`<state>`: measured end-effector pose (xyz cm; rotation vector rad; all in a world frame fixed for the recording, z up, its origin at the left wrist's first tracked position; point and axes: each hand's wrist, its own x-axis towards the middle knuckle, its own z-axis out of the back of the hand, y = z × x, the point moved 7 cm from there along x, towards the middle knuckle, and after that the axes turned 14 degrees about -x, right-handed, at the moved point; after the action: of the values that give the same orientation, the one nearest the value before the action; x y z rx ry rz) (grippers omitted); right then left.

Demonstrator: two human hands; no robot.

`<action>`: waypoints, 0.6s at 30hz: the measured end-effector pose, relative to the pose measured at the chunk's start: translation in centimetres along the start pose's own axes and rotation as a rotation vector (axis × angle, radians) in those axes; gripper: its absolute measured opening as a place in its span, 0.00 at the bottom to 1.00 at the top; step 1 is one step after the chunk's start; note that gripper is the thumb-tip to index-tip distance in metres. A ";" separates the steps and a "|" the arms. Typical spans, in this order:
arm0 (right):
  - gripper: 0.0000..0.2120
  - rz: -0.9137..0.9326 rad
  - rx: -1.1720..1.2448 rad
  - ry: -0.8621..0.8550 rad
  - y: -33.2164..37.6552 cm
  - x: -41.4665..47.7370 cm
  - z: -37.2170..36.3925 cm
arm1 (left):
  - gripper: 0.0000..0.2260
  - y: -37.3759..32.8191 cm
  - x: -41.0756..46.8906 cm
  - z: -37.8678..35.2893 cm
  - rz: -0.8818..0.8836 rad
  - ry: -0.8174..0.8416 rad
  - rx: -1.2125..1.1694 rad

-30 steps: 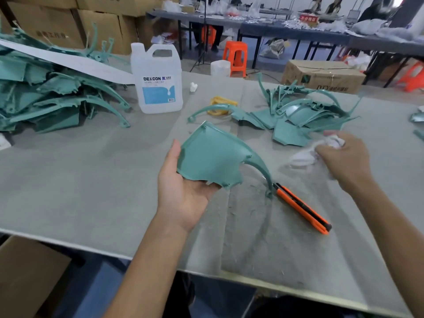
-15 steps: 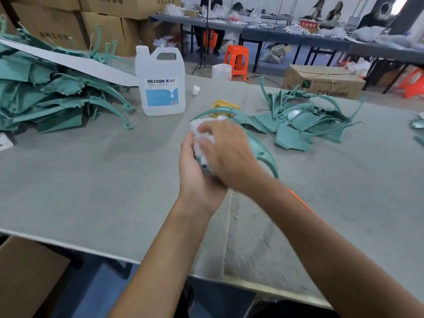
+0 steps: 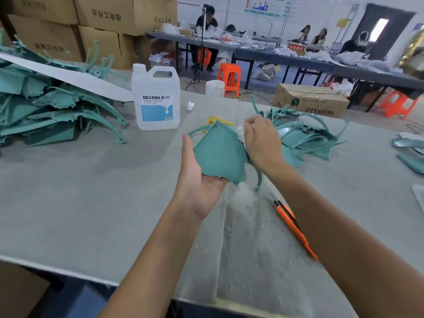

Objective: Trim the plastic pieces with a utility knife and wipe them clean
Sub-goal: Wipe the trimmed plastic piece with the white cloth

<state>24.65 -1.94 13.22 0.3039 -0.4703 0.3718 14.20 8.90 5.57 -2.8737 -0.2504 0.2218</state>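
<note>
The left hand point(image 3: 199, 180) lies palm up above the table point(image 3: 91, 191) and holds a green plastic piece point(image 3: 220, 152) from below. Its thumb runs along the piece's left edge, and its other fingers are hidden under the plastic. The piece is tilted towards the camera, its point facing away, and a thin curved arm hangs from its right side down to the table. The right hand point(image 3: 261, 143) is at the piece's upper right edge, with its fingers curled round a white cloth point(image 3: 241, 134) that presses against the plastic. An orange knife point(image 3: 293, 226) lies on the table near the right forearm, which partly covers it. Pale scratches and shavings mark the table below the hands. A clear jug point(image 3: 156, 99) with a blue label stands behind the left hand. Green parts are heaped in a left pile point(image 3: 46, 111) and in a right pile point(image 3: 309, 136), the latter just beyond the right hand.
</note>
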 end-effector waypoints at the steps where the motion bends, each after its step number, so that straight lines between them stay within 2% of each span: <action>1: 0.14 0.001 0.090 -0.020 -0.1 0.0 0.1 | 0.30 0.1 0.4 -0.1 -0.004 -0.002 0.024; 4: 0.13 0.264 0.291 -0.193 3.7 -3.1 1.9 | 0.25 -0.6 1.9 -1.1 -0.092 -0.045 -0.009; 6: 0.13 0.449 0.233 -0.221 5.5 -4.8 1.8 | 0.27 -1.9 2.1 -2.4 -0.120 -0.036 -0.021; 7: 0.12 0.485 0.168 -0.221 5.5 -4.6 1.6 | 0.26 -2.3 2.1 -2.6 -0.142 -0.039 -0.029; 8: 0.12 0.443 0.121 -0.221 4.9 -3.5 1.7 | 0.24 -2.6 1.8 -3.0 -0.160 -0.041 -0.015; 9: 0.12 0.307 0.115 -0.209 3.3 -2.0 1.8 | 0.21 -2.7 1.6 -3.1 -0.188 -0.039 0.040; 12: 0.10 -0.329 0.389 -0.098 -2.9 0.7 2.0 | 0.18 -3.6 0.1 -3.5 -0.358 -0.003 0.356; 13: 0.10 -0.423 0.523 -0.036 -3.6 0.8 1.6 | 0.18 -3.9 -0.7 -3.8 -0.463 0.034 0.494; 14: 0.13 -0.447 0.721 0.073 -3.4 0.8 0.9 | 0.18 -4.0 -1.6 -4.2 -0.574 0.098 0.644; 16: 0.18 -0.454 1.200 0.418 -1.3 -0.2 -1.0 | 0.16 -2.9 -3.5 -4.7 -0.765 0.342 0.965; 17: 0.19 -0.456 1.310 0.544 -0.7 -0.9 -1.4 | 0.15 -1.9 -4.5 -4.5 -0.825 0.483 1.133; 18: 0.17 -0.439 1.315 0.605 -0.7 -1.2 -1.6 | 0.14 -0.9 -5.2 -3.9 -0.852 0.595 1.279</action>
<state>24.57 -2.35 11.14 1.4886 0.5122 0.2751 9.66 7.87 10.25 -1.3076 -0.7942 -0.4625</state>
